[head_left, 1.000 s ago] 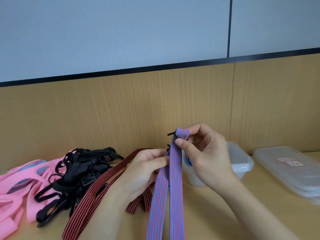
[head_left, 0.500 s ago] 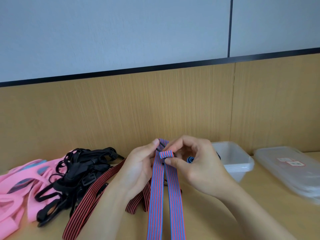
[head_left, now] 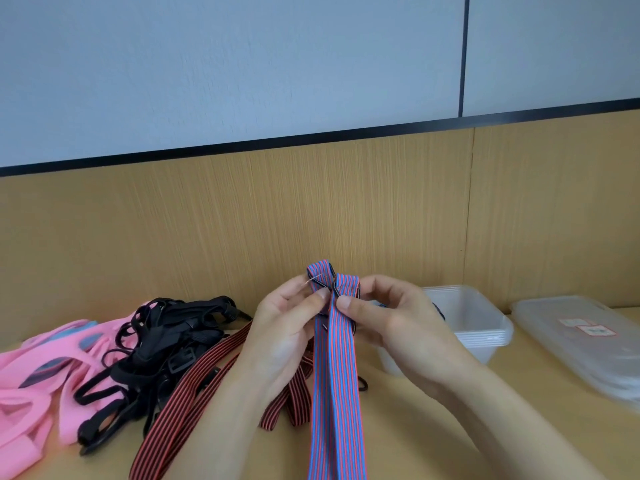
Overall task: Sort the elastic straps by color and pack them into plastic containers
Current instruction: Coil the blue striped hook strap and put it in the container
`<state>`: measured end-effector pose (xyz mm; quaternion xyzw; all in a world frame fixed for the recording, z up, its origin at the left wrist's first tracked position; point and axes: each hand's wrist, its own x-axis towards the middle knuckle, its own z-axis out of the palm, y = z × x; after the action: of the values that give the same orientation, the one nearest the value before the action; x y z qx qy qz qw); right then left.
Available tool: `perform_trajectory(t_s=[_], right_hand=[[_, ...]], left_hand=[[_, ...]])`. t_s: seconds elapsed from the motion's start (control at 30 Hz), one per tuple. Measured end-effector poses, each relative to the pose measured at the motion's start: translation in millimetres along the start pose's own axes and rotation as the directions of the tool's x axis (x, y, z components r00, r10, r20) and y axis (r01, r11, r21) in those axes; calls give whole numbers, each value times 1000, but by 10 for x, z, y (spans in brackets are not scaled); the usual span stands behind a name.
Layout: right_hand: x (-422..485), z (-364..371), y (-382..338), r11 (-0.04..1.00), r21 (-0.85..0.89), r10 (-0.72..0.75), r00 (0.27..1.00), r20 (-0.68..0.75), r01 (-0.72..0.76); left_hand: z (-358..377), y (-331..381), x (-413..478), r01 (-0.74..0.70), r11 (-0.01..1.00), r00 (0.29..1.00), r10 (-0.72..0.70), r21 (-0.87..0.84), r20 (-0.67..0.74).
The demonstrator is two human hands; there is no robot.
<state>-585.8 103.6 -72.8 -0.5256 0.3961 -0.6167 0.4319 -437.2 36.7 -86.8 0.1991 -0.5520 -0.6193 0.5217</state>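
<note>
Both hands pinch the blue-and-red striped elastic strap (head_left: 335, 375) at its folded top: left hand (head_left: 284, 327), right hand (head_left: 388, 320); its length trails toward the person, clear plastic container (head_left: 485, 327) nearer the right.

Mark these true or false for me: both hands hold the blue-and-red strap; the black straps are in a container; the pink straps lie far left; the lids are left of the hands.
1. Both hands, left hand and right hand, hold the blue-and-red strap. True.
2. The black straps are in a container. False: they lie loose on the table.
3. The pink straps lie far left. True.
4. The lids are left of the hands. False: they sit far right, beyond the stacked containers.
</note>
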Motion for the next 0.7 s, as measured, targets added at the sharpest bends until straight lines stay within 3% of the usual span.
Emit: perform_trajectory(t_s=[0.2,0.43,0.7], right_hand=[[4,40,8,997,-74,-21,999,-28,19],[21,11,-3,999,-12,38,999,-8,-38],[17,-4,-11,990,-142,-4,998,-56,-4]], left_hand=[[12,-2,-5,37,999,999,-37,1,-39],[-57,24,-1,132,987,987,-122,-90,107],[-114,58,-4,192,979,964,-174,-73,202]])
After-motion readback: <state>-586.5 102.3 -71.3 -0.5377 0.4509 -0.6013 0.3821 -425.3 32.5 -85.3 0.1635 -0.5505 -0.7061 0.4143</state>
